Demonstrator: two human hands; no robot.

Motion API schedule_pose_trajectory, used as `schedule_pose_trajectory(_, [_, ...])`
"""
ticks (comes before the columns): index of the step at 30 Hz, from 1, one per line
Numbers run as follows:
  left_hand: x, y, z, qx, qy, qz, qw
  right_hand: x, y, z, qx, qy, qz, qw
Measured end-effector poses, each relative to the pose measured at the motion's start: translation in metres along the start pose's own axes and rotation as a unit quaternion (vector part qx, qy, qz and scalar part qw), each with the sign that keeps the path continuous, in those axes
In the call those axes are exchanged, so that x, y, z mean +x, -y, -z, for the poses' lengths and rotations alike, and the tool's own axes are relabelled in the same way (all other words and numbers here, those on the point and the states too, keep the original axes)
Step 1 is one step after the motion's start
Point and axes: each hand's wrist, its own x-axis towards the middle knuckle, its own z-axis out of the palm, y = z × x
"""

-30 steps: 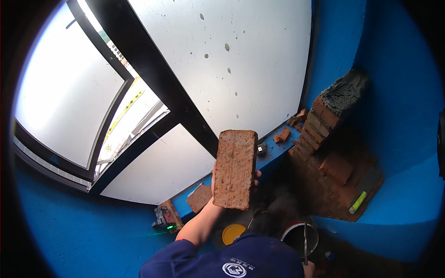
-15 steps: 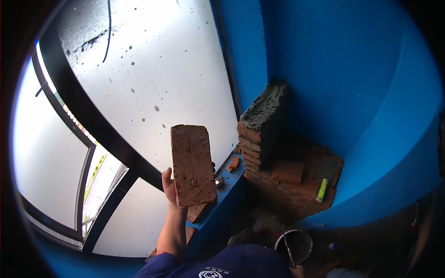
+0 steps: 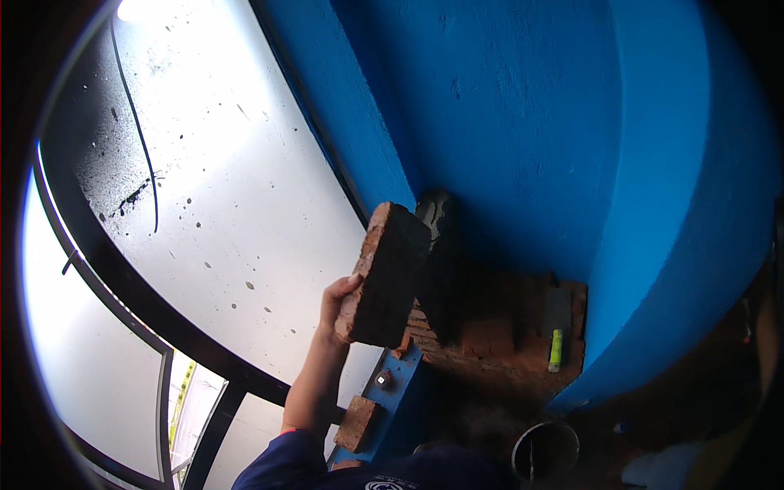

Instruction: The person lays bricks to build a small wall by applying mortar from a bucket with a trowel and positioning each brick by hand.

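Note:
My left hand is closed on the edge of a reddish-brown brick, held up and tilted; its broad side is in shadow. Just behind the brick stands a short brick pillar with grey mortar on top, partly hidden by what I hold. I cannot see my right hand. Low in the view is a round bucket with a thin rod-like handle in it.
Another brick and broken pieces lie on the blue ledge beside the window frame. On the low brickwork at the right are a loose brick and a yellow-green spirit level. A blue wall rises behind.
My left hand has carried the brick right and slightly up toward the pillar and turned it from broad face to tilted. The view has shifted. My right hand, at the bucket before, is out of sight.

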Motion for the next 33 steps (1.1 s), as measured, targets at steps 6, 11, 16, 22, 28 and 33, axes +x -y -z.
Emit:
schedule_pose_trajectory(6, [0.001, 0.067, -0.018, -0.059, 0.004, 0.045, 0.997, 0.011, 0.007, 0.016, 0.009, 0.023, -0.014, 1.0])
schedule_pose_trajectory(11, [0.0, 0.074, -0.067, -0.072, -0.045, 0.002, 0.996, 0.004, 0.002, 0.037, 0.031, 0.034, -0.009, 0.999])
schedule_pose_trajectory(16, [0.017, 0.07, -0.065, -0.095, 0.201, 0.114, 0.968, -0.009, -0.002, 0.052, 0.058, 0.055, 0.03, 0.996])
schedule_pose_trajectory(22, [0.032, 0.18, -0.01, -0.384, 0.165, 0.183, 0.89, -0.03, 0.011, 0.083, 0.101, 0.028, 0.055, 0.993])
schedule_pose_trajectory(28, [0.041, 0.178, 0.004, -0.048, -0.052, 0.073, 0.995, -0.04, 0.091, 0.127, 0.183, 0.041, -0.009, 0.982])
schedule_pose_trajectory(33, [0.063, 0.188, 0.002, 0.117, -0.067, -0.006, 0.991, -0.009, 0.18, 0.196, 0.238, -0.004, 0.087, 0.967])
